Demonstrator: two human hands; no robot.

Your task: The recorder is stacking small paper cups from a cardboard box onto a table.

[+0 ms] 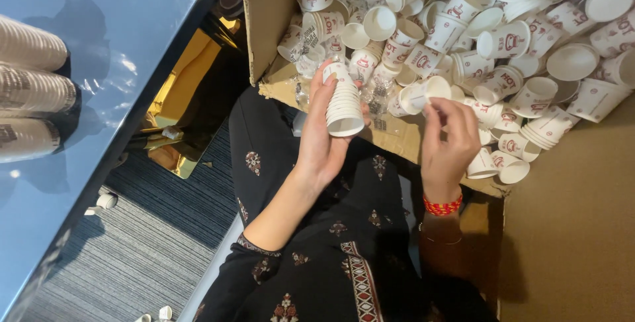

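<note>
Head view: our left hand point(324, 140) grips a nested cup stack point(344, 105); right hand point(448, 138) pinches one loose cup point(423, 93) above the cardboard box point(271, 17).

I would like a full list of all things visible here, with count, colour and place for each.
Loose paper cups: many, white with red print, heaped in the box.
Cardboard box: one, brown, top centre and right.
Nested cup stack: one, white, in the left hand.
Single cup: one, white, at the right fingertips.
Cup stacks: three, pale, on the table at left.
Table: one, glossy blue, left.
Carpet: grey striped, bottom left.
Left hand: holds the stack.
Right hand: red bracelet at the wrist.
</note>
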